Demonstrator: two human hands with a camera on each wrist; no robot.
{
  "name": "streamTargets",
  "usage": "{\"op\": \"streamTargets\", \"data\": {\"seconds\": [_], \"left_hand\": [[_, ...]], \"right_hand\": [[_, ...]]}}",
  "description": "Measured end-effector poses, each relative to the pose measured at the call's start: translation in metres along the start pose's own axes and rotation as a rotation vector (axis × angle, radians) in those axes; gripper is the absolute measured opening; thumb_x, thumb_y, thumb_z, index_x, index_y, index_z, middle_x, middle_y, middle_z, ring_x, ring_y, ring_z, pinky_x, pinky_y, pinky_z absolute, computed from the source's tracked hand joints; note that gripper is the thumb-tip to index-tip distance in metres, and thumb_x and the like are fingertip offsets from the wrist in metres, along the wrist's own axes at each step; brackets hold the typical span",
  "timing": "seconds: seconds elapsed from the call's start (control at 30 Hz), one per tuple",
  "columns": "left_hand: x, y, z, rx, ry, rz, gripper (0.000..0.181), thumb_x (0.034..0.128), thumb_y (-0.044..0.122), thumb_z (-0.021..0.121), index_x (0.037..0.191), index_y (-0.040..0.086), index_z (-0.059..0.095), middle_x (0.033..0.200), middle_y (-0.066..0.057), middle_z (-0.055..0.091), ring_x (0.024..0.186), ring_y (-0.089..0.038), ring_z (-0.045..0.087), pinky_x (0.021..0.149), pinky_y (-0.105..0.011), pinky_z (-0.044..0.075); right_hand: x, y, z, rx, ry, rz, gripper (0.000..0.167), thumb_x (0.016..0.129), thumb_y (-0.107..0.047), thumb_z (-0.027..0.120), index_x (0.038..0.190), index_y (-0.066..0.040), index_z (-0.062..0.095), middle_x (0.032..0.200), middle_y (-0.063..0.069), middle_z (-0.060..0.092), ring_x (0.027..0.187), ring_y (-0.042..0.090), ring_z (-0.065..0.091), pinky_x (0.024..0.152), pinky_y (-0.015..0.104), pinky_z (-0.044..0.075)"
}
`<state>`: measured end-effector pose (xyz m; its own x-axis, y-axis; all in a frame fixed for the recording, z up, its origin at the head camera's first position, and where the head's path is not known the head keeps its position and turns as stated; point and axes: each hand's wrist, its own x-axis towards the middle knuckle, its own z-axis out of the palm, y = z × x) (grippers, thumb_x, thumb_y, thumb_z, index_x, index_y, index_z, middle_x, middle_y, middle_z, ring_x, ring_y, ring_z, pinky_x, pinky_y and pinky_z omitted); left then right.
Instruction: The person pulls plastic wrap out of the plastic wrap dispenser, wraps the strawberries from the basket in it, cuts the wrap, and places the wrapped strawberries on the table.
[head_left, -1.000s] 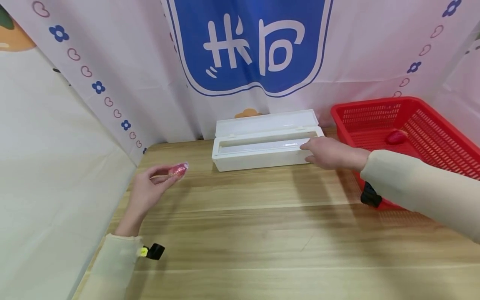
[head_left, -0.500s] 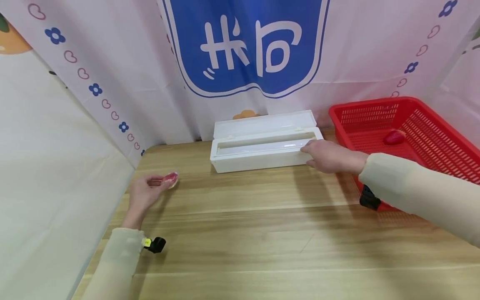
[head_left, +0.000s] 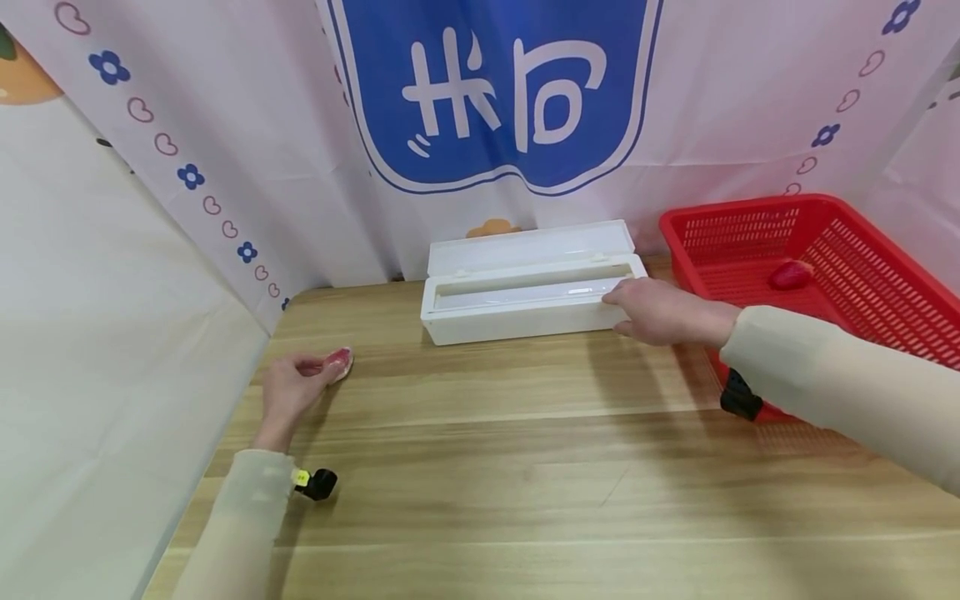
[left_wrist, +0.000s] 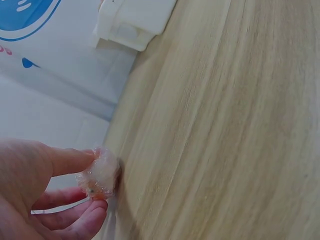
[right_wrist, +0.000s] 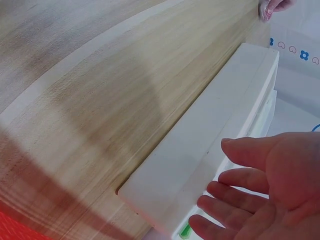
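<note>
My left hand (head_left: pixel 290 390) pinches a small red piece wrapped in clear plastic film (head_left: pixel 339 363) between thumb and fingertips, low over the left of the table. In the left wrist view the crinkled wrapped piece (left_wrist: pixel 102 175) looks pale and pinkish, at or very near the wood. A long white cling film box (head_left: pixel 525 321) lies at the back with its lid raised, showing a white strip inside. At its right end my right hand (head_left: pixel 660 312) rests by the front edge. The right wrist view shows its fingers (right_wrist: pixel 235 197) loosely extended beside the box, holding nothing.
A red perforated basket (head_left: pixel 678 229) stands at the right, partly under my right forearm. Inside it lies a red fruit-like piece (head_left: pixel 791 275). A white printed curtain (head_left: pixel 285 125) rises behind the wooden table (head_left: pixel 487 467).
My left hand has moved down and slightly left with the wrapped piece, toward the tabletop. My right hand has stayed by the box's right end.
</note>
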<state>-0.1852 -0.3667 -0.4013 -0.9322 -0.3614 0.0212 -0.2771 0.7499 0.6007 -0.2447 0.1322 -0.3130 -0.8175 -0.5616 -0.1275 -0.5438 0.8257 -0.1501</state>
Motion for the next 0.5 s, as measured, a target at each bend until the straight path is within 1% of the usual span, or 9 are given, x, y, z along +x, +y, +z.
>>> {"op": "streamTargets", "data": {"seconds": [0.2,0.27,0.37,0.5], "left_hand": [[0.0007,-0.0021,0.0020,0.012,0.027,0.019,0.048,0.0902,0.037,0.070,0.115,-0.005,0.067,0.109,-0.026,0.071,0.096,-0.034,0.068,0.069,-0.023,0.048],[0.0006,-0.0028,0.0025,0.014,0.032,0.027,0.048,0.0907,0.037,0.070,0.114,-0.005,0.067,0.109,-0.027,0.071,0.095,-0.035,0.069,0.067,-0.020,0.048],[-0.0005,-0.0026,0.0026,0.015,0.031,0.028,0.048,0.0915,0.037,0.068,0.115,-0.005,0.067,0.110,-0.027,0.071,0.097,-0.036,0.069,0.066,-0.020,0.048],[-0.0016,-0.0011,0.0015,0.019,0.010,-0.001,0.051,0.0929,0.040,0.065,0.119,-0.004,0.066,0.114,-0.026,0.069,0.101,-0.036,0.067,0.068,-0.021,0.048]], "right_hand": [[0.0000,0.0002,-0.0006,0.002,0.001,0.000,0.052,0.085,-0.015,0.076,0.132,0.000,0.060,0.130,0.023,0.063,0.119,0.040,0.060,0.100,0.054,0.052],[0.0000,0.0001,-0.0007,0.002,0.002,-0.001,0.052,0.085,-0.015,0.076,0.132,-0.001,0.060,0.130,0.023,0.063,0.119,0.039,0.060,0.100,0.054,0.052],[0.0001,-0.0001,-0.0008,-0.001,-0.001,0.000,0.053,0.085,-0.015,0.076,0.132,0.000,0.060,0.130,0.023,0.063,0.119,0.040,0.060,0.100,0.054,0.052],[0.0003,0.0005,-0.0016,0.002,-0.011,0.005,0.053,0.085,-0.016,0.076,0.133,0.001,0.059,0.131,0.024,0.062,0.121,0.040,0.059,0.101,0.054,0.051]]}}
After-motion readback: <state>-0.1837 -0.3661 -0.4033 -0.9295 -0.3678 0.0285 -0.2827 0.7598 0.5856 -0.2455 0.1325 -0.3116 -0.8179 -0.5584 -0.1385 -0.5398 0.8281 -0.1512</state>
